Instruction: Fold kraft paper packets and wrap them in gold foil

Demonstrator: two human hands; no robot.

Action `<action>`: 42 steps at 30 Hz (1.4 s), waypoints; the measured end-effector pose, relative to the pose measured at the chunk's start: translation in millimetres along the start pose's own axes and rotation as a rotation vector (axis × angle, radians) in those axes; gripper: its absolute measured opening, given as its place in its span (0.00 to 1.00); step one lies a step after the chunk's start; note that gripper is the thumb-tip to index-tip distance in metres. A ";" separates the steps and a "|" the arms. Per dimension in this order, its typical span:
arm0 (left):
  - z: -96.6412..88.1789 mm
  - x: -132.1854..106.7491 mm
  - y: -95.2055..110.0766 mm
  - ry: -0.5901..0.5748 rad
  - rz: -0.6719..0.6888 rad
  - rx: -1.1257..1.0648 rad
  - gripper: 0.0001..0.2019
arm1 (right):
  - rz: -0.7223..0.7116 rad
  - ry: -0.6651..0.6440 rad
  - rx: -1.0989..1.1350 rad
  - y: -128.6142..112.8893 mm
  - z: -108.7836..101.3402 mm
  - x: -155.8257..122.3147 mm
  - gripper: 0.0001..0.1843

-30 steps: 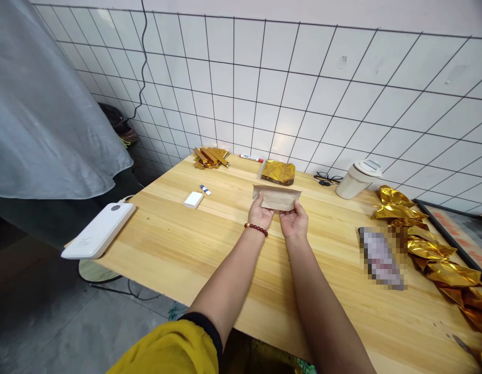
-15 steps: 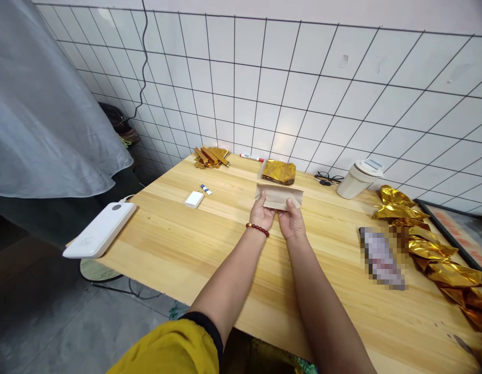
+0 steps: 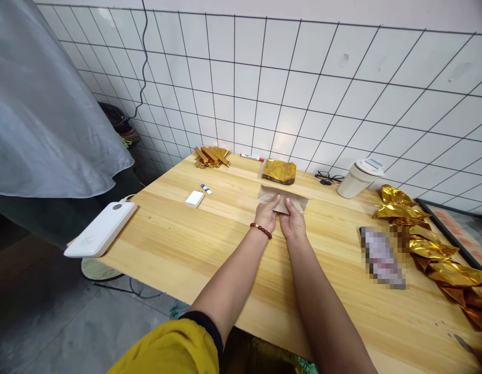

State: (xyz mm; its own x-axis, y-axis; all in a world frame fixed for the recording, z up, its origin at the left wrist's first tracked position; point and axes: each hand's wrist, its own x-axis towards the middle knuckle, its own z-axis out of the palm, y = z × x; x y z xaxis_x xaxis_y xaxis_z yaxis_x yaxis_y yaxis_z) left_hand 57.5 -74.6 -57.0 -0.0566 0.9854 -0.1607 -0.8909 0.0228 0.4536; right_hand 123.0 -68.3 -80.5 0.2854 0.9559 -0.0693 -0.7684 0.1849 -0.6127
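Note:
Both my hands hold a flat brown paper pouch (image 3: pixel 269 193) over the middle of the wooden table (image 3: pixel 194 244). My left hand (image 3: pixel 266 215), with a red bead bracelet at the wrist, has its fingers on the pouch's lower left part. My right hand (image 3: pixel 292 222) grips the lower middle of the pouch, thumb on top. Just behind the pouch lies a small stack of gold foil packets (image 3: pixel 278 171).
A white power bank (image 3: pixel 101 229) lies at the table's left corner, a small white box (image 3: pixel 194 199) and a tiny tube (image 3: pixel 205 189) further in. Gold strips (image 3: pixel 210 156) and a red marker (image 3: pixel 251 157) lie by the tiled wall. A white cup (image 3: pixel 358 178), glasses (image 3: pixel 327 178) and several gold packets (image 3: pixel 431 244) sit right.
The pouch has tipped down from upright towards the table and moved slightly away from me. My left hand slid from its left end to its lower middle.

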 end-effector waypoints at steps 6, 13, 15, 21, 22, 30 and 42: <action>-2.5 2.6 0.6 0.015 -0.029 -0.053 0.19 | 0.060 -0.055 0.051 -4.7 -1.0 -0.5 0.12; -3.5 11.1 11.0 0.144 -0.095 -0.125 0.10 | 0.069 0.034 0.080 -4.6 -5.4 6.2 0.08; -3.6 13.6 14.5 0.194 -0.110 -0.162 0.09 | 0.085 0.077 0.091 -4.9 -6.0 8.2 0.06; -3.8 15.5 16.4 0.212 -0.133 -0.216 0.09 | 0.117 0.102 0.131 -8.0 -4.4 8.0 0.10; -3.8 15.4 16.1 0.213 -0.135 -0.219 0.10 | 0.119 0.101 0.137 -8.7 -4.0 7.3 0.11; -7.1 15.9 17.4 0.184 -0.147 -0.241 0.08 | 0.091 -0.030 0.094 -11.5 3.3 -2.6 0.23; -4.2 14.7 16.4 0.221 -0.114 -0.200 0.12 | 0.120 -0.165 0.061 -8.6 3.0 -7.2 0.27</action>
State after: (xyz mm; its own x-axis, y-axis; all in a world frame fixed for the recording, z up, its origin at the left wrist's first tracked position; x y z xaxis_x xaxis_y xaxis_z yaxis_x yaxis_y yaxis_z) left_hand 40.2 -60.5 -55.6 -0.0290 0.9172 -0.3974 -0.9668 0.0753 0.2443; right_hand 125.8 -76.1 -72.3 0.0958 0.9954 -0.0063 -0.8261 0.0759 -0.5583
